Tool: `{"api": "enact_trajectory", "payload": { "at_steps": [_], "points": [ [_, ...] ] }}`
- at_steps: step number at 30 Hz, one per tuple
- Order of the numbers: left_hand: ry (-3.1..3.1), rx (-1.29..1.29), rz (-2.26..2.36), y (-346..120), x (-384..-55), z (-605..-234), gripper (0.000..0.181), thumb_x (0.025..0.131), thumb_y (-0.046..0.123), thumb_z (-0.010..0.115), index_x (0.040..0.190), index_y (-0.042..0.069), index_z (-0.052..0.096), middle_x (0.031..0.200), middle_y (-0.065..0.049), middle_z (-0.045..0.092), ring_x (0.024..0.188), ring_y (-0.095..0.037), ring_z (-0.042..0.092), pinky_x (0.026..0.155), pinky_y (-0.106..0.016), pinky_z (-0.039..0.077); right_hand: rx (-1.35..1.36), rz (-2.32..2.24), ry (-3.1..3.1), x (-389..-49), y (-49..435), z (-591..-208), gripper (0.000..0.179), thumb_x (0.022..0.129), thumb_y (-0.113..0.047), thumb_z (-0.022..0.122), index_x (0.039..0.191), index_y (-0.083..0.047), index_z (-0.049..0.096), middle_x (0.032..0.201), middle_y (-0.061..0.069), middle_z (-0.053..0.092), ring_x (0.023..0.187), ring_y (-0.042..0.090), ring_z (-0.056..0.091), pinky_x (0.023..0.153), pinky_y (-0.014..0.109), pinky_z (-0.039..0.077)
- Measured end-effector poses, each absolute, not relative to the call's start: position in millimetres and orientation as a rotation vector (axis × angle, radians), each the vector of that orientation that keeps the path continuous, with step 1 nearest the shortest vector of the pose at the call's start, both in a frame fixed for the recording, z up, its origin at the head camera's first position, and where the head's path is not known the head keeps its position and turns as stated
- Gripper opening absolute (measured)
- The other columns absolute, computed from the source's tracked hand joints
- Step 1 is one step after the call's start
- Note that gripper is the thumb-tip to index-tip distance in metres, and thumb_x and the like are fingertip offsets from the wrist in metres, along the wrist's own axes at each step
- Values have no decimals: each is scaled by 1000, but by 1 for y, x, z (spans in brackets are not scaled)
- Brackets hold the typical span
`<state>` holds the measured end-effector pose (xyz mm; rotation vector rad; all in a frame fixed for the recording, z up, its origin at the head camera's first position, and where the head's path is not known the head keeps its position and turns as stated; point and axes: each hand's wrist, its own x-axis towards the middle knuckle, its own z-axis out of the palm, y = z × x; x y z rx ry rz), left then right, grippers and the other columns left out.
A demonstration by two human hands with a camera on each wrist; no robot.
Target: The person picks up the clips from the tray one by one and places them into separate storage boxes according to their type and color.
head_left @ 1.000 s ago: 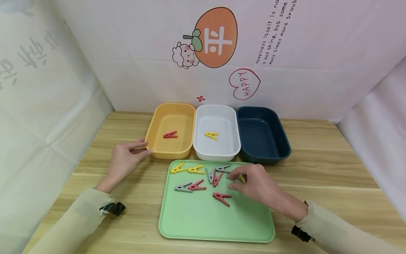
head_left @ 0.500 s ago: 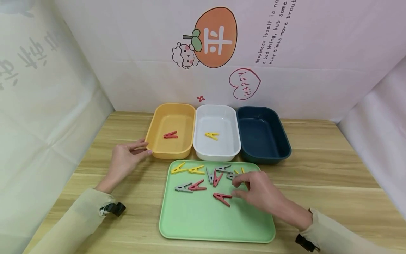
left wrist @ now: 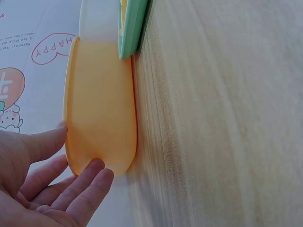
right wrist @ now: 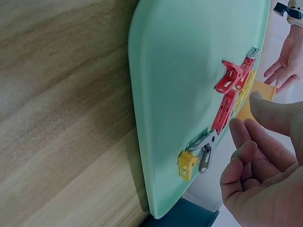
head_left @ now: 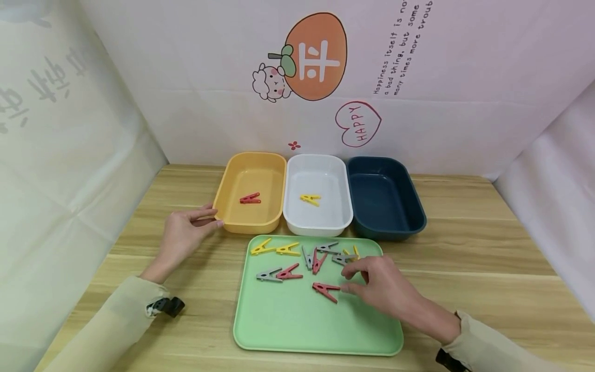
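Note:
In the head view my left hand (head_left: 182,232) touches the near left corner of the yellow bin (head_left: 248,227) with its fingertips, fingers loosely extended. My right hand (head_left: 388,288) hovers over the right side of the green tray (head_left: 316,330). Its thumb and fingers are apart, with nothing between them. Nearest its thumb is a red clothespin (head_left: 324,289); just past the fingers lie a grey clothespin (head_left: 343,259) and a partly hidden yellow clothespin (head_left: 356,252). More red, grey and yellow clothespins lie across the upper half of the tray.
A red clothespin (head_left: 250,198) lies in the yellow bin, and a yellow clothespin (head_left: 310,199) in the white bin (head_left: 318,231). The dark blue bin (head_left: 390,235) stands at the right of the row. Behind them rises a printed white cloth (head_left: 209,103).
My right hand has drawn back slightly toward the lower right, uncovering the grey clothespin and part of the yellow one. My left hand has stayed on the yellow bin.

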<state>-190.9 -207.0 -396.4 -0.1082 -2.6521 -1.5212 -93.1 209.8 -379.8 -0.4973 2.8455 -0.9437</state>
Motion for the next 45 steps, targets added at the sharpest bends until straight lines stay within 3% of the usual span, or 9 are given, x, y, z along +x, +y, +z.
{"api": "enact_trajectory", "payload": {
  "at_steps": [12,20,27,38,45],
  "points": [
    [-2654,-104,-1510,-207,-191,-397,40,92,18,85,125,-1,75,145,-17,61,110,-34,73,77,-21,61,-478,-934,2837,-99,204,-378,17,83,-11,91,98,-15,84,88,-10,74,66,11,53,54,26,47],
    [-2652,-109,-1520,-208,-191,-398,40,92,18,85,125,-2,74,145,-17,60,109,-34,73,76,-22,61,-495,-918,2820,-105,198,-380,19,84,-9,91,101,-14,85,95,-6,78,84,14,65,71,28,55],
    [-2650,-97,-1538,-207,-192,-397,40,93,17,85,126,-2,74,146,-17,59,110,-34,73,77,-23,61,-479,-951,2851,-106,199,-383,20,83,-7,90,102,-11,84,95,-4,77,80,16,61,67,28,53],
    [-2659,-104,-1503,-206,-190,-397,41,93,17,85,127,-2,74,145,-17,61,111,-33,73,76,-20,61,-409,-879,2942,-109,211,-386,25,84,0,88,107,-6,83,107,6,78,82,15,61,68,30,54],
    [-2653,-111,-1507,-207,-191,-398,41,93,18,85,127,-2,74,145,-18,61,110,-34,73,76,-21,61,-433,-875,2870,-109,211,-388,22,81,5,87,96,-10,83,90,-4,75,73,13,55,63,28,49]
  ]
}}
